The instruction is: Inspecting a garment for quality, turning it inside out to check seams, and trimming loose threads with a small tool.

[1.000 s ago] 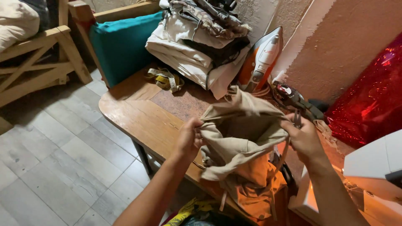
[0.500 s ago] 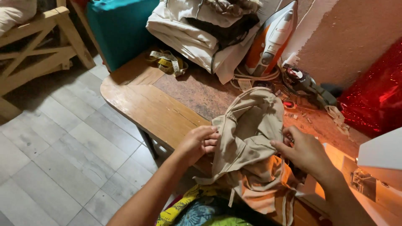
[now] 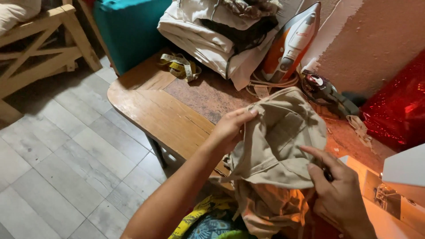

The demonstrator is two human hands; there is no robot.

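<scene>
Your left hand (image 3: 230, 128) pinches the left edge of the beige garment (image 3: 279, 141), fingers together on a fold of cloth near its top, which keeps that side lifted off the wooden table (image 3: 159, 115). Your right hand (image 3: 336, 186) grips the garment's lower right, thumb over the fabric and fingers curled beneath; something small and dark seems tucked between them, though the view is too poor to say what. Held between both hands, the cloth stays spread above the table's near edge, its patch pocket facing you, the rest hanging down toward your lap. Beyond it an orange and white iron (image 3: 290, 42) stands upright against the wall, kept off the folded clothes (image 3: 212, 35) just beside it. A yellow tape measure (image 3: 180, 66) lies coiled near the far corner
</scene>
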